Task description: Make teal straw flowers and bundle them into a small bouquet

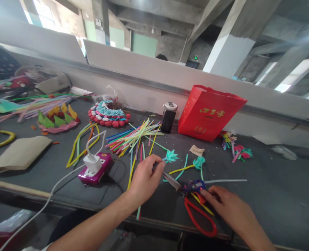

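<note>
My left hand [147, 174] pinches the short stem of a small turquoise fuzzy flower [171, 156] between thumb and fingers. My right hand [226, 205] is at the blue glue gun [194, 186], with the thumb on its body and the other fingers curled, partly hidden. A whitish glue stick [226, 181] juts from the back of the gun. Scissors with red handles [200, 219] lie by the gun, their blades toward my left hand. Just beyond is a second turquoise flower [198, 162] with a yellow stem.
A pile of coloured pipe cleaners [136, 136] lies mid-table. A purple power socket [95, 169] with a white plug and cable stands left. Behind are a phone [168, 121], a red paper bag [209, 113] and beaded headbands [109, 114]. Yellow-handled scissors [2, 137] rest far left.
</note>
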